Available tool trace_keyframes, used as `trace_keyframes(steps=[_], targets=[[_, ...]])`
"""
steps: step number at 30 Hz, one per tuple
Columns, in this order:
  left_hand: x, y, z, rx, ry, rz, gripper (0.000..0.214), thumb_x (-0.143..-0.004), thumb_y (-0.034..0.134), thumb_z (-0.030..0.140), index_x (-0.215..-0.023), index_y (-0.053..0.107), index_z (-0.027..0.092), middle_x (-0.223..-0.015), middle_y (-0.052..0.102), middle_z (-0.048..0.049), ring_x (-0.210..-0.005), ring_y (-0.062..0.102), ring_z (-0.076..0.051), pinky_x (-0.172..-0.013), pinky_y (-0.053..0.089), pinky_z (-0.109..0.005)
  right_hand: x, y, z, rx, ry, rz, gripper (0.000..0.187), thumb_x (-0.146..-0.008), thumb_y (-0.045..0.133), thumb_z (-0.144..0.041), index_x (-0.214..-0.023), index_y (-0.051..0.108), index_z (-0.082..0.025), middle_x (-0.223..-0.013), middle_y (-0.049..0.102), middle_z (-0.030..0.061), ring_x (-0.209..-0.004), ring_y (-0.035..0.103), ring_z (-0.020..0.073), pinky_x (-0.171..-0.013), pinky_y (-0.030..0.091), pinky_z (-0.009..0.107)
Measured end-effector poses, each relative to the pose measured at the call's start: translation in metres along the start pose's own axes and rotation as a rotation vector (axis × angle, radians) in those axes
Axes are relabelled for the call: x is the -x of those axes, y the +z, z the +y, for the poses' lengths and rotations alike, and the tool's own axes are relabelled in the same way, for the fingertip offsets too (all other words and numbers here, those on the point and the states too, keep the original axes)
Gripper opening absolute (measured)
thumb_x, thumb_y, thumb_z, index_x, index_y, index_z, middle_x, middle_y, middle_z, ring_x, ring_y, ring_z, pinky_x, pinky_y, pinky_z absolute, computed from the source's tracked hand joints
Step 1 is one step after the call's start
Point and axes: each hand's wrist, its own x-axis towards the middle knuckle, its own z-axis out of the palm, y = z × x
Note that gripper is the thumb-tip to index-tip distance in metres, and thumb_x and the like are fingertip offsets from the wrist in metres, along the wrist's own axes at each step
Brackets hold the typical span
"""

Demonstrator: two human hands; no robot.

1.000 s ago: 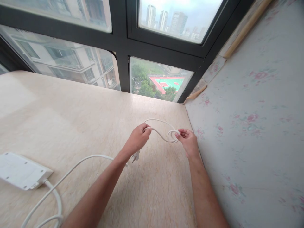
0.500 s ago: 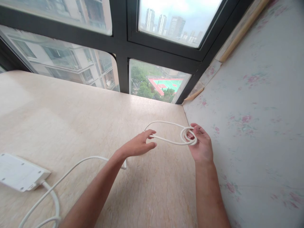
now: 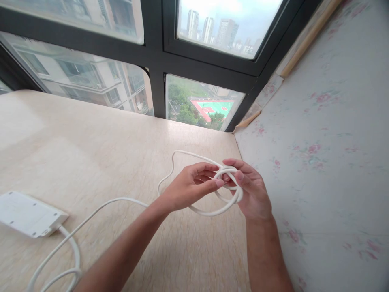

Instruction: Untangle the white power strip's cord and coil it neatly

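A white power cord (image 3: 212,212) hangs in loops between my two hands, above the stone sill. My right hand (image 3: 253,188) is closed around the small coil, its thumb over the strands. My left hand (image 3: 190,184) has come up against the coil's left side, thumb and fingers pinching the cord there. One slack stretch of cord arcs behind my left hand and passes beneath my left forearm. From there it runs left, curving round to the white power strip (image 3: 32,214), which lies on the sill at the far left.
The beige marble-patterned sill (image 3: 106,162) spreads under everything. A dark window frame (image 3: 158,81) stands along its back. On the right rises a wall with flowered wallpaper (image 3: 319,182), peeling near the window, close to my right hand.
My left hand has moved right, bringing its stretch of cord to the coil in my right hand. The right hand has shifted slightly left, and a wider loop now hangs below.
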Motion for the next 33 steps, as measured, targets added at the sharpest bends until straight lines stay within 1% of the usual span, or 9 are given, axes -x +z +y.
trace_keyframes(steps=[5, 11, 16, 20, 23, 25, 28, 31, 33], targets=[[0.004, -0.001, 0.002, -0.079, 0.079, 0.038, 0.030, -0.082, 0.070, 0.038, -0.096, 0.070, 0.013, -0.090, 0.073, -0.0094, -0.079, 0.069, -0.020, -0.069, 0.057, -0.031, 0.001, 0.005, 0.002, 0.108, 0.046, -0.049, 0.042, -0.073, 0.075, -0.054, -0.104, 0.073, -0.025, -0.086, 0.073, 0.0047, -0.074, 0.065, 0.0192, -0.072, 0.053, 0.035], [0.001, -0.008, -0.007, -0.118, 0.105, 0.096, 0.024, -0.086, 0.063, 0.035, -0.093, 0.068, 0.013, -0.082, 0.072, -0.0067, -0.068, 0.067, -0.016, -0.065, 0.057, -0.029, -0.003, -0.008, 0.003, 0.163, 0.087, -0.143, 0.036, -0.076, 0.076, -0.042, -0.108, 0.073, -0.024, -0.096, 0.074, 0.0060, -0.084, 0.066, 0.0200, -0.076, 0.054, 0.035], [-0.005, -0.009, -0.017, -0.151, 0.104, 0.198, 0.022, -0.087, 0.062, 0.036, -0.088, 0.062, 0.014, -0.075, 0.067, -0.0037, -0.067, 0.063, -0.014, -0.063, 0.054, -0.026, -0.005, -0.007, 0.003, 0.266, 0.070, -0.160, 0.040, -0.073, 0.079, -0.037, -0.110, 0.073, -0.024, -0.088, 0.074, 0.0050, -0.076, 0.065, 0.0172, -0.062, 0.053, 0.028], [-0.010, -0.013, -0.027, -0.031, 0.119, 0.130, 0.026, -0.085, 0.064, 0.040, -0.088, 0.059, 0.014, -0.079, 0.066, -0.0043, -0.069, 0.063, -0.014, -0.064, 0.054, -0.027, -0.007, -0.007, 0.004, 0.310, 0.062, -0.161, 0.038, -0.073, 0.080, -0.037, -0.107, 0.074, -0.023, -0.091, 0.075, 0.0057, -0.074, 0.064, 0.0161, -0.058, 0.050, 0.026], [-0.011, -0.014, -0.031, 0.017, 0.142, 0.075, 0.027, -0.085, 0.065, 0.040, -0.089, 0.058, 0.014, -0.078, 0.066, -0.0046, -0.070, 0.064, -0.014, -0.065, 0.054, -0.028, -0.009, -0.011, 0.007, 0.299, 0.052, -0.170, 0.034, -0.078, 0.074, -0.043, -0.104, 0.076, -0.021, -0.086, 0.074, 0.0063, -0.068, 0.061, 0.0146, -0.055, 0.047, 0.025], [-0.011, -0.014, -0.032, -0.005, 0.159, 0.053, 0.024, -0.085, 0.065, 0.037, -0.088, 0.058, 0.014, -0.079, 0.066, -0.0050, -0.070, 0.065, -0.015, -0.064, 0.055, -0.028, -0.011, -0.012, 0.009, 0.268, 0.054, -0.162, 0.034, -0.080, 0.071, -0.046, -0.099, 0.077, -0.019, -0.079, 0.073, 0.0059, -0.064, 0.058, 0.0134, -0.052, 0.045, 0.025], [-0.010, -0.013, -0.032, -0.054, 0.179, 0.046, 0.017, -0.085, 0.063, 0.031, -0.085, 0.059, 0.014, -0.078, 0.067, -0.0053, -0.069, 0.066, -0.016, -0.063, 0.055, -0.029, -0.012, -0.012, 0.010, 0.269, 0.075, -0.152, 0.031, -0.076, 0.075, -0.044, -0.095, 0.078, -0.020, -0.071, 0.071, 0.0039, -0.058, 0.056, 0.0119, -0.049, 0.043, 0.024], [-0.011, -0.014, -0.034, -0.154, 0.188, 0.097, 0.011, -0.084, 0.060, 0.026, -0.083, 0.061, 0.015, -0.077, 0.067, -0.0049, -0.067, 0.066, -0.016, -0.063, 0.055, -0.028, -0.010, -0.012, 0.007, 0.331, 0.092, -0.155, 0.029, -0.073, 0.078, -0.040, -0.094, 0.077, -0.021, -0.073, 0.073, 0.0038, -0.058, 0.059, 0.0130, -0.050, 0.046, 0.025], [-0.011, -0.017, -0.037, -0.269, 0.200, 0.134, 0.009, -0.083, 0.058, 0.022, -0.084, 0.064, 0.016, -0.077, 0.068, -0.0045, -0.067, 0.066, -0.015, -0.063, 0.053, -0.027, -0.006, -0.011, 0.004, 0.374, 0.106, -0.157, 0.029, -0.072, 0.078, -0.037, -0.097, 0.077, -0.022, -0.078, 0.075, 0.0049, -0.064, 0.064, 0.0156, -0.055, 0.050, 0.027]])
